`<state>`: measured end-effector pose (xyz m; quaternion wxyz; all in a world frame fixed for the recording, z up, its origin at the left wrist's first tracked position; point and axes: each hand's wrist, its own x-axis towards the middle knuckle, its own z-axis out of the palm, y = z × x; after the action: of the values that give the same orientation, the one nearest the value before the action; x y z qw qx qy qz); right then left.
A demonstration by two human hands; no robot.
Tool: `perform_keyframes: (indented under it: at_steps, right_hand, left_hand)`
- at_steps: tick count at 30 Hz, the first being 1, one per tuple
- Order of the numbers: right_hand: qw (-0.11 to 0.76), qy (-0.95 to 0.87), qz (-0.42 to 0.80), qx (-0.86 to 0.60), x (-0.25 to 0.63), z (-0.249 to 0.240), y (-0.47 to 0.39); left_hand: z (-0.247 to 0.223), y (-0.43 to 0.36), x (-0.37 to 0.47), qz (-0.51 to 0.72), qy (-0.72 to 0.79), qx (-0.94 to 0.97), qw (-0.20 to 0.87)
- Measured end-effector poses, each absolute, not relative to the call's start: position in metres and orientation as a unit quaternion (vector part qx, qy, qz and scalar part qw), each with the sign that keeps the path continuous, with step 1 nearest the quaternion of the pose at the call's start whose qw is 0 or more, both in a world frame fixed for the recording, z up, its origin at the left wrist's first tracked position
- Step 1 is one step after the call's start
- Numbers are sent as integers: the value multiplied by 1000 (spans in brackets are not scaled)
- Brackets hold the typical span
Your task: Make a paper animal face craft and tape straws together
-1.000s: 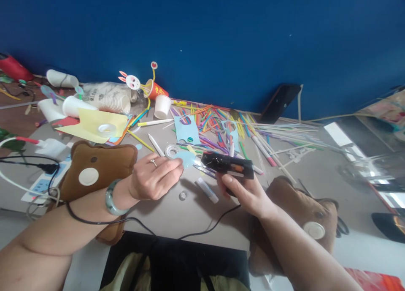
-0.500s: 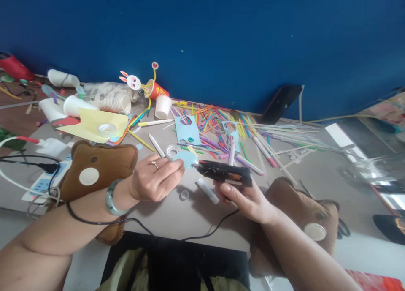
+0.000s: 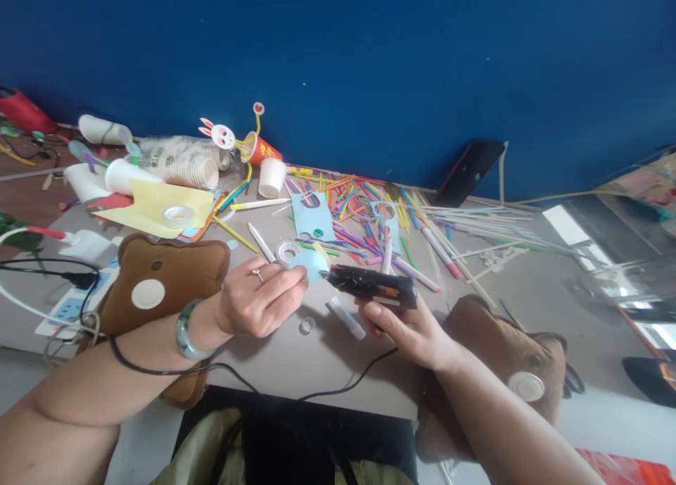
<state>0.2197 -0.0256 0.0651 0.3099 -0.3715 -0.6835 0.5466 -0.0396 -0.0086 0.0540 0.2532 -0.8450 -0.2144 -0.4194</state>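
Between the fingers of my left hand [image 3: 264,295] is a light blue paper disc [image 3: 315,264], its left edge covered by my fingertips. My right hand [image 3: 404,330] is wrapped round a black glue gun [image 3: 372,284], whose nozzle points left and meets the disc's lower right edge; whether it touches I cannot tell. A black cord runs below my hands. On the table under the gun lies a clear-capped glue stick tube [image 3: 346,318], with a small round clear cap [image 3: 307,325] to its left. A roll of tape [image 3: 288,251] sits just behind my left fingers.
Colourful pipe cleaners and sticks [image 3: 364,210] spread along the wall, with cut blue paper [image 3: 313,217] among them. Stacked paper cups [image 3: 193,169] and yellow paper [image 3: 153,207] are at left. Brown cushions [image 3: 169,267] lie beside each arm. A dark phone-like slab [image 3: 469,174] leans on the wall.
The glue gun has shifted slightly left and its nozzle now sits a little farther over the blue disc's edge. My left hand stays almost in place.
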Motion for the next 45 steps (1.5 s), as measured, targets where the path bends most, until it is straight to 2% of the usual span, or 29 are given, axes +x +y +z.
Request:
perform_keyframes:
  at_steps: [3, 8, 14, 32, 35, 39, 42, 45]
  right_hand:
    - [316, -680, 519, -409, 219, 65, -24]
    - [321, -707, 516, -361, 219, 68, -30]
    - [304, -730, 486, -372, 216, 70, -32]
    - [333, -671, 535, -391, 220, 63, -23]
    - [310, -694, 535, -370, 220, 65, -23]
    - [272, -739, 433, -439, 220, 64, -18]
    - [236, -753, 263, -555, 223, 58, -11]
    - [118, -751, 85, -644, 225, 55, -6]
  left_hand:
    - [53, -8, -40, -420, -218, -845, 248]
    - [52, -7, -38, -422, -218, -839, 267]
    - [49, -7, -39, -424, -225, -841, 251]
    - [54, -8, -41, -417, -237, -844, 241]
    - [55, -8, -41, -417, -237, -845, 237]
    - [54, -8, -43, -414, -251, -843, 233]
    - [50, -4, -42, -434, -275, -835, 198]
    - [43, 5, -41, -495, -340, -795, 83]
